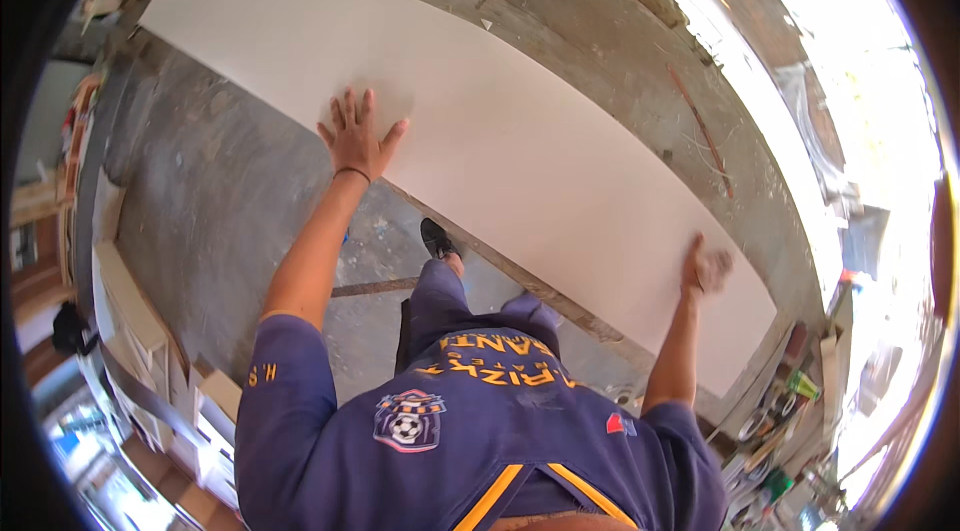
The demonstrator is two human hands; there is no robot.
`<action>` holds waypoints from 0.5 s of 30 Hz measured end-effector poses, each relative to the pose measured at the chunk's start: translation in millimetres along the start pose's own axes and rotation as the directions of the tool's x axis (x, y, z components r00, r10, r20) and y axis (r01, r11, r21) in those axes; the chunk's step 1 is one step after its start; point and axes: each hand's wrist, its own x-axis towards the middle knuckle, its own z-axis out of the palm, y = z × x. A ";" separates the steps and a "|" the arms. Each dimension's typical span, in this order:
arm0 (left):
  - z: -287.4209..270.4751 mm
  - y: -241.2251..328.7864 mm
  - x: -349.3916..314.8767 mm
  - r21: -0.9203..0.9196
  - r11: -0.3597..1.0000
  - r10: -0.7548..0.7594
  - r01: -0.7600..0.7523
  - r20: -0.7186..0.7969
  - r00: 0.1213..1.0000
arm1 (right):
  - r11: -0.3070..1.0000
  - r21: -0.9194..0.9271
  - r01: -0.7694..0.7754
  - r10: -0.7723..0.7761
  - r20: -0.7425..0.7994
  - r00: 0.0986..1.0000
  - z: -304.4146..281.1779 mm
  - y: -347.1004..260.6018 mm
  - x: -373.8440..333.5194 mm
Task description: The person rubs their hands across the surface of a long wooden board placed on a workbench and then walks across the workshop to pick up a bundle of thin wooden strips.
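Note:
A long white panel (500, 141) stretches across the view from the far left to the right in front of me. My left hand (358, 141) lies against its near edge, fingers spread over the white surface and holding nothing. Over the panel's right part is my right hand (706, 269), its fingers smeared by motion. Whether that hand touches the panel or hovers just above it, I cannot tell. A dark band circles my left wrist.
Grey concrete floor (230, 161) surrounds the panel. A thin reddish-brown strip (700, 131) lies beyond it. Tools and small containers (790, 401) crowd the right side. Boards and wooden pieces (140, 311) stand at the left. My shoe (436, 238) is near the panel's near edge.

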 end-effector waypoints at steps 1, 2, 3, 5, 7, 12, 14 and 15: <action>-3.0 2.5 -0.2 0.000 1.000 0.003 -0.003 0.009 1.000 | 0.997 0.042 0.071 -0.071 -0.015 0.997 -4.0 -31.8 -10.9; -2.2 1.4 -0.8 -0.021 1.000 0.009 -0.009 -0.004 1.000 | 0.988 0.084 0.126 -0.126 -0.008 0.992 -22.8 -77.8 -30.6; -2.1 -0.2 -1.0 -0.041 0.999 0.015 -0.016 -0.018 1.000 | 0.971 0.124 0.206 -0.215 0.058 0.975 -38.7 -117.9 -47.6; -2.1 -4.2 -3.1 -0.063 0.998 0.029 -0.031 -0.031 0.999 | 0.920 0.191 0.341 -0.359 0.067 0.931 -78.0 -197.7 -87.8; 0.0 -6.9 -0.6 -0.062 0.997 0.046 -0.049 -0.043 0.998 | 0.754 0.288 0.590 -0.605 -0.045 0.795 -106.2 -279.5 -136.1; -2.6 -3.5 6.2 -0.079 0.993 0.082 -0.083 -0.016 0.996 | 0.457 0.434 0.777 -0.811 -0.156 0.564 -175.5 -453.6 -198.5; -7.2 -11.4 1.3 -0.087 0.994 0.069 -0.067 0.027 0.997 | 0.426 0.415 0.804 -0.832 -0.168 0.528 -184.6 -475.5 -210.4; -5.3 -10.2 3.0 -0.066 0.994 0.089 -0.087 0.014 0.996 | 0.357 0.422 0.833 -0.847 -0.229 0.479 -178.7 -470.5 -204.7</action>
